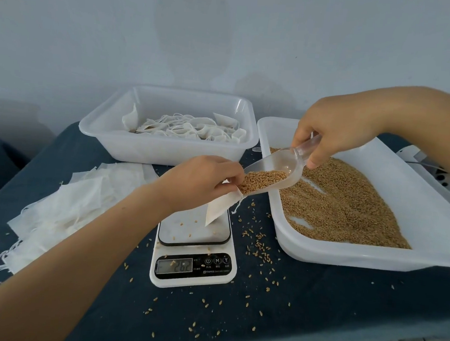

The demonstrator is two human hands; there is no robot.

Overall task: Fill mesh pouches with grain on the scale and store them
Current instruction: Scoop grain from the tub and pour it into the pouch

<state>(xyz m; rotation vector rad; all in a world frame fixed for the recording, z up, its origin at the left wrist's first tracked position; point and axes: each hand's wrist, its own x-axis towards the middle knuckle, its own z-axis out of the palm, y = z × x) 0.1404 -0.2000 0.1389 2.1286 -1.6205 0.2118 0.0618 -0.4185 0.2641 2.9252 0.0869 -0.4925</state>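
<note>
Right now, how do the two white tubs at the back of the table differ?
The left tub holds tied white pouches; the right tub holds loose brown grain. The left tub sits flat on the table; the right tub looks tilted, its grain gathered to one side. The left tub looks deeper, the right tub shallower and wider. The right hand works over the right tub; no hand is over the left one. Both are translucent white plastic.

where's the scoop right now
In the head view the scoop is right of centre, held by the right hand, tilted down from the grain tray into the pouch above the scale.
</note>
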